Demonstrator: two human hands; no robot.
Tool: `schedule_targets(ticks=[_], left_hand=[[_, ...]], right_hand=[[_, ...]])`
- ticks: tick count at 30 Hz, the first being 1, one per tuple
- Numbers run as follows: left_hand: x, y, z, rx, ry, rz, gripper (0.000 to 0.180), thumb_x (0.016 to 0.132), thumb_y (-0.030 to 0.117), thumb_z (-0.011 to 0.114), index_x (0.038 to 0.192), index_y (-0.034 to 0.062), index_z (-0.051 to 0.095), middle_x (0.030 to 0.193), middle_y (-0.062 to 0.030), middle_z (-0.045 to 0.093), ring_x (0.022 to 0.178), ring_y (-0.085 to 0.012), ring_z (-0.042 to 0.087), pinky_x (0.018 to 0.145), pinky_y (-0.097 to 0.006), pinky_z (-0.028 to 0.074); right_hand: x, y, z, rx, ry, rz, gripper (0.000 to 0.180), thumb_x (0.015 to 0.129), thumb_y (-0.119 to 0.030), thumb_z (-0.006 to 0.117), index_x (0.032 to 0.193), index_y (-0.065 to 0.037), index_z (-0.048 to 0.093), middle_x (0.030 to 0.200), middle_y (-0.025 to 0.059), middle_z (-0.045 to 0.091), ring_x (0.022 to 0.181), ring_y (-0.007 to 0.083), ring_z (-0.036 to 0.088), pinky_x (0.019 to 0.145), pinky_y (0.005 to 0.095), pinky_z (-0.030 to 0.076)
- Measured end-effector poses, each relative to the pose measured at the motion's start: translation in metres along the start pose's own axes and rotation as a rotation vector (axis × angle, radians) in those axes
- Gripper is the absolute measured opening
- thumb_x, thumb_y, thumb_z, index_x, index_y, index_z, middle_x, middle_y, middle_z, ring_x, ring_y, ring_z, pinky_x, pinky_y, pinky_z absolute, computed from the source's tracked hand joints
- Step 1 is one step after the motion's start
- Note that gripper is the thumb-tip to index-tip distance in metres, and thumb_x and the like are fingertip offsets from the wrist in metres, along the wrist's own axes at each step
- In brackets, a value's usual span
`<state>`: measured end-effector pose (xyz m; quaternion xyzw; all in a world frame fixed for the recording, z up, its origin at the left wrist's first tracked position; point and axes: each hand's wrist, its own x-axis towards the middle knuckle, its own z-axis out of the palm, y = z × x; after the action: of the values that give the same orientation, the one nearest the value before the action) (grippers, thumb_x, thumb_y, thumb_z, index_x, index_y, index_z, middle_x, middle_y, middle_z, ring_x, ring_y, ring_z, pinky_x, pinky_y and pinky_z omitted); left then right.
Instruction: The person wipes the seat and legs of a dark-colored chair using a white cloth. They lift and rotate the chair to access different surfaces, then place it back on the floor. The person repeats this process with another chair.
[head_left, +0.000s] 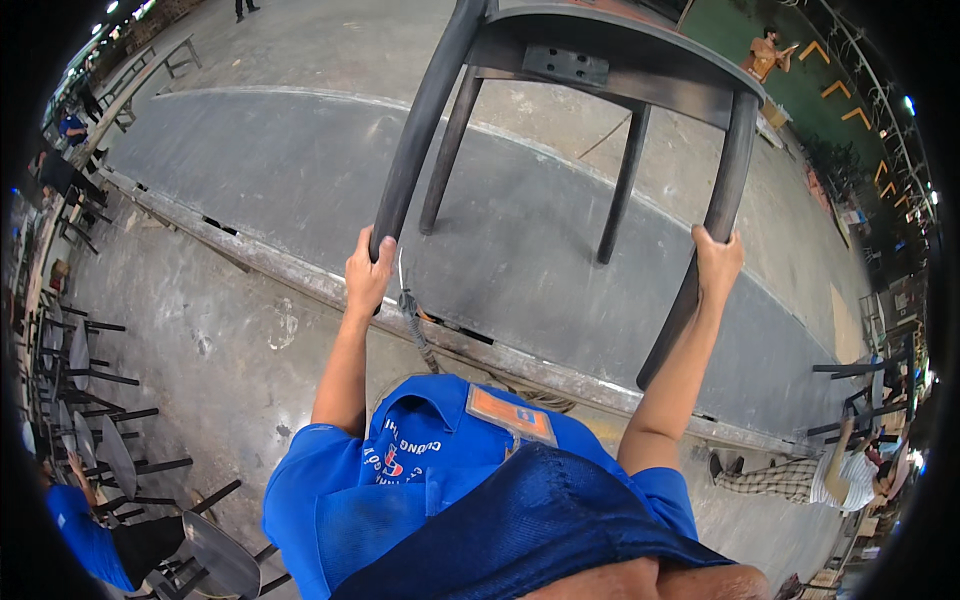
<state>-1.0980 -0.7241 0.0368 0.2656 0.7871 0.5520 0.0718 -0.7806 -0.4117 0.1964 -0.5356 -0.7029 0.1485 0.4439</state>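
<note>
Stacked chairs (110, 455) at 8 o'clock, well apart from the work. Left hand (368, 272) at 10 o'clock of the frame's middle, fingers wrapped tight round the lower end of one leg of the chair (590, 75). Chair itself held aloft at 12 o'clock, seat uppermost and tilted away, four dark legs (625, 185) pointing down toward the grey belt (300, 170) and its metal rail (300, 280). Right hand (717, 262) at 3 o'clock, fingers clamped round the opposite front leg, slightly higher than the left. Best done, by the look of it, with both grips kept level and firm so the seat does not swing; elbows kept soft, legs steered clear of the rail's edge. Worth watching too: the cable (415, 320) hanging just below the left hand, near enough to snag. Another person (815, 475) crouched at 4 o'clock, beyond the rail, well apart.
</note>
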Motion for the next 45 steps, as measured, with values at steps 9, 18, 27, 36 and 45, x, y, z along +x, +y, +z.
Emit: schedule_targets(ticks=[9,18,27,36,45], left_hand=[[0.027,0.043,0.019,0.194,0.231,0.359,0.041,0.097,0.024,0.036,0.132,0.0040,0.040,0.124,-0.0191,0.052,0.113,-0.0343,0.049,0.093,-0.042,0.039],[0.145,0.161,0.024,-0.294,0.104,0.443,0.043,0.096,0.030,0.044,0.126,-0.0007,0.047,0.118,-0.0156,0.057,0.108,-0.0244,0.054,0.091,-0.035,0.040],[0.159,0.182,0.011,-0.627,-0.018,0.301,0.041,0.090,0.031,0.058,0.111,-0.0036,0.060,0.105,-0.0090,0.063,0.094,-0.0138,0.058,0.081,-0.027,0.045],[0.077,0.105,0.028,0.415,0.491,0.562,0.050,0.091,0.027,0.053,0.133,0.0043,0.038,0.106,-0.0163,0.058,0.093,-0.0359,0.060,0.076,-0.043,0.049],[0.028,0.035,0.029,0.684,0.597,0.448,0.054,0.090,0.033,0.054,0.134,0.0066,0.038,0.102,-0.0145,0.057,0.090,-0.0324,0.059,0.071,-0.042,0.050]], right_hand=[[-0.002,0.001,0.002,0.045,-0.012,0.011,0.034,0.062,-0.024,0.065,0.076,0.005,0.056,0.076,0.0142,0.053,0.068,0.0277,0.054,0.067,0.0359,0.044],[-0.055,0.010,-0.016,0.116,0.016,-0.024,0.029,0.066,-0.017,0.067,0.082,0.005,0.055,0.075,0.0146,0.053,0.068,0.0273,0.055,0.067,0.0365,0.044],[-0.070,0.014,-0.016,0.136,0.031,-0.054,0.029,0.066,-0.016,0.066,0.080,0.005,0.053,0.082,0.0146,0.051,0.073,0.0293,0.054,0.070,0.0367,0.044],[-0.055,0.009,-0.011,0.123,-0.026,-0.003,0.032,0.065,-0.021,0.066,0.080,0.006,0.054,0.084,0.0182,0.053,0.079,0.0368,0.055,0.075,0.0411,0.044],[-0.022,-0.002,0.006,0.070,-0.046,-0.077,0.042,0.064,-0.025,0.065,0.088,0.009,0.059,0.091,0.0238,0.058,0.088,0.0404,0.057,0.081,0.0427,0.044]])
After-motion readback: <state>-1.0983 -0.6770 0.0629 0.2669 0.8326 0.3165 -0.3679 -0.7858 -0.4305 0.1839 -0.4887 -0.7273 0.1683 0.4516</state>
